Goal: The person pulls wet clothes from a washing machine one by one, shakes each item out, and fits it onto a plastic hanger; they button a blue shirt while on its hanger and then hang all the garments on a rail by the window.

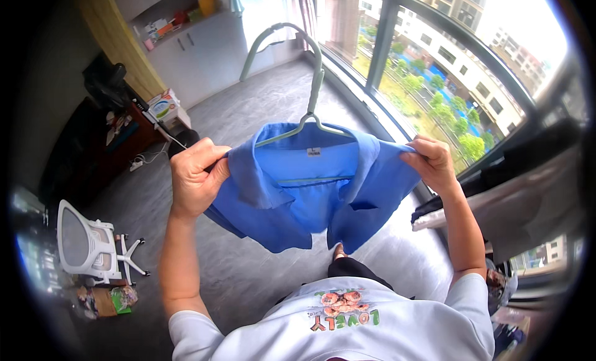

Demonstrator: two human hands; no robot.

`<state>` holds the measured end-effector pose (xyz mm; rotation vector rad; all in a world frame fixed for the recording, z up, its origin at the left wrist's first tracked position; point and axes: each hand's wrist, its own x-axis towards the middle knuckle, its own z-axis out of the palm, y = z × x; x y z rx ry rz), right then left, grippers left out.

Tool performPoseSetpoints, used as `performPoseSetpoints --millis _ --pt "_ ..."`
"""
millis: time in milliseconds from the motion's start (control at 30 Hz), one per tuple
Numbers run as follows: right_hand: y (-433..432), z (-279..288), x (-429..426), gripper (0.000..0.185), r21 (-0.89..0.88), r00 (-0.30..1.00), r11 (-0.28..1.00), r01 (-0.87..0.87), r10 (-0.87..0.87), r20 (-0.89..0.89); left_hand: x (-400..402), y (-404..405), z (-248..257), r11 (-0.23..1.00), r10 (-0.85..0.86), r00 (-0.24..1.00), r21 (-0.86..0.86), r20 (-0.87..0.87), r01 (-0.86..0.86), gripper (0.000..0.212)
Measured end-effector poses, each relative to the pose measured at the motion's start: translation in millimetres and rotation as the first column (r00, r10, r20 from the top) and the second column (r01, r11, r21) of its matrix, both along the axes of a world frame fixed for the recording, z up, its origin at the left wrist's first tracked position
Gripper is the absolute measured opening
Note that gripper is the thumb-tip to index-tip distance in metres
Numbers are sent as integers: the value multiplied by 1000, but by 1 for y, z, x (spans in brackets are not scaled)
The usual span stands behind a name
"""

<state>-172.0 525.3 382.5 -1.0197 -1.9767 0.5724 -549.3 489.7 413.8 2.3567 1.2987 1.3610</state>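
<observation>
A blue collared shirt [298, 198] hangs open at the front on a pale green clothes hanger [315, 88], whose large hook rises above the collar. My left hand [198, 177] pinches the shoulder at the picture's left side. At the other shoulder, my right hand [430, 161] grips the cloth between thumb and fingers. The hanger's shoulder wires pass inside the collar, and its lower bar shows across the inside of the shirt. A small label sits inside the neck. The hanger's ends are hidden by the cloth.
Tall windows [382, 39] run along the right, with dark and grey clothes [517, 202] hanging near them. A white office chair [91, 244] stands at left beside bags [104, 301]. Behind are a desk [125, 142], a power strip [136, 165] and white cabinets [200, 58].
</observation>
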Motion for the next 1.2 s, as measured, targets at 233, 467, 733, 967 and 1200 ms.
performPoseSetpoints --millis 233,467,733,967,1200 --pt "93 -9 4 33 -79 958 964 -255 263 112 -3 42 -2 986 155 988 59 -9 -154 15" --pt "164 35 -71 28 -9 864 895 -446 433 258 -42 88 3 969 232 973 92 -1 -231 14" --pt "229 36 -183 13 -85 780 841 -535 530 333 -156 186 -21 978 191 979 76 66 -196 12" --pt "290 49 -282 9 -58 866 891 -449 451 215 -256 290 0 978 199 980 58 16 -200 15" --pt "374 40 -345 11 -68 920 938 -340 347 184 -288 391 11 919 311 950 244 26 -308 21"
